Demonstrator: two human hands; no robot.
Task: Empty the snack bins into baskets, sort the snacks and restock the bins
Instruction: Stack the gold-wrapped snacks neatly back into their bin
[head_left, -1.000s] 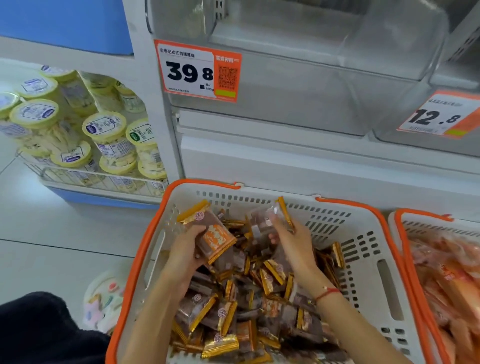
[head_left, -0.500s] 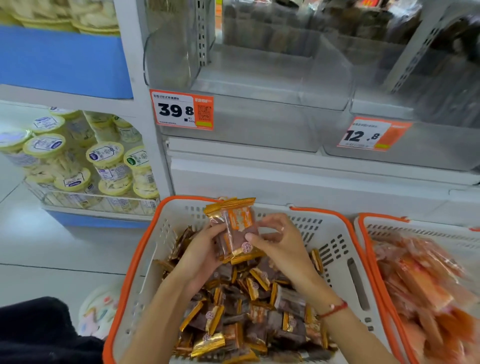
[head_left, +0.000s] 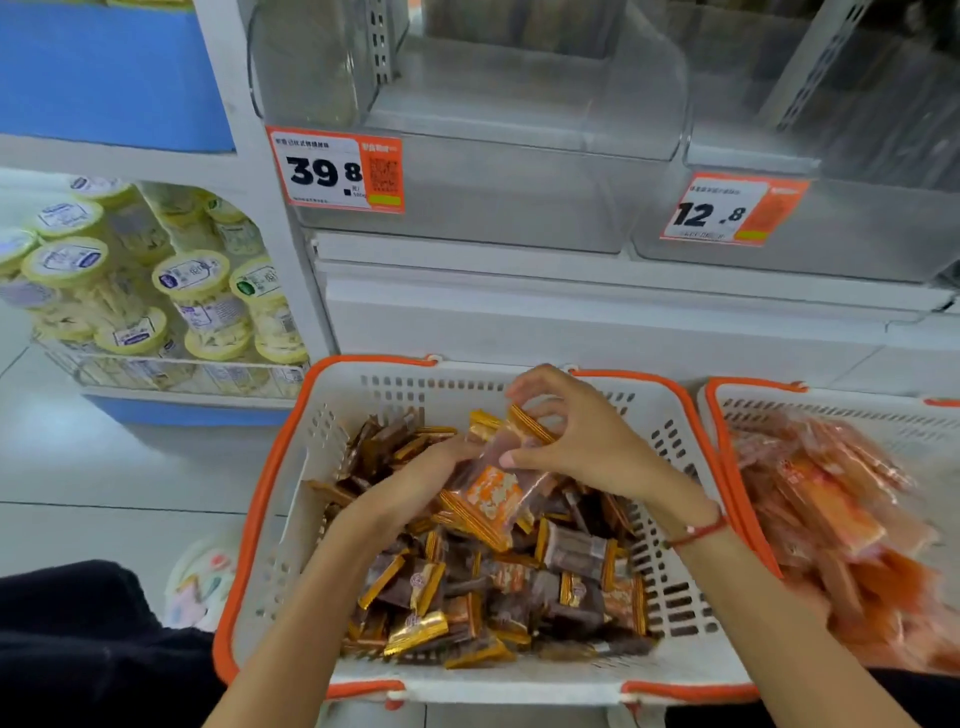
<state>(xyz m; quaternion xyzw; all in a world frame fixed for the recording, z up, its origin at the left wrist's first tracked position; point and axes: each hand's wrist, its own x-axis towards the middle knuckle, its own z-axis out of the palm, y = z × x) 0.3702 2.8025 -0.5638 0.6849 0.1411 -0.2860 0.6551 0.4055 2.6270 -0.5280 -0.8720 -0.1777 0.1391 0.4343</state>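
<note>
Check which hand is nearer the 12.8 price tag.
Right. The right hand sits over the middle of the basket, below-left of the 12.8 price tag; the left hand lies further left and lower.

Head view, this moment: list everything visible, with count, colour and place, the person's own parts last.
Left basket: one, white with orange rim, floor centre.
Gold-brown snack packets: many, piled in left basket.
Held packets: a few, orange and clear, above the pile.
Right basket: one, white and orange, right of the first.
Orange packets: many, in right basket.
Clear bins: two, empty-looking, on the shelf.
Price tags: two, orange-white, 39.8 and 12.8, on bin fronts.
Yellow-lidded tubs: many, left shelf.
Left hand: grip on held packets.
Right hand: pinching the same packets; red wrist cord.
</note>
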